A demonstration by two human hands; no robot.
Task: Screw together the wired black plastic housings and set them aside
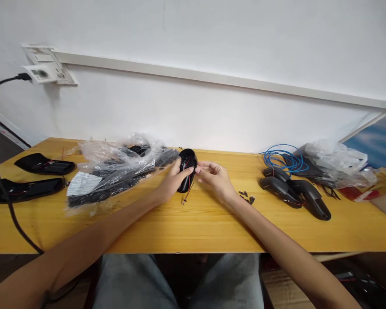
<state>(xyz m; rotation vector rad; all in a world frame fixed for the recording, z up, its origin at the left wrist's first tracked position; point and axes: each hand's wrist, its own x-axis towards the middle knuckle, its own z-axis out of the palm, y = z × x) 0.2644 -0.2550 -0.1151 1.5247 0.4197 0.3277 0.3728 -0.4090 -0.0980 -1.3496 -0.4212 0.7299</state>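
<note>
Left hand (176, 177): we hold a curved black plastic shell (187, 159)
Right hand (216, 177): fingers narrow at the shell's right edge; we cannot tell their grip
Shell: far middle of our yellow wooden table (183, 231)

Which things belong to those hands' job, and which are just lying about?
In the job:
black shell, held by the left hand, right hand at its edge
thin wires
probably the small black parts and similar shells at left

Seemingly just lying about:
blue cable coil
white plastic bag
</note>
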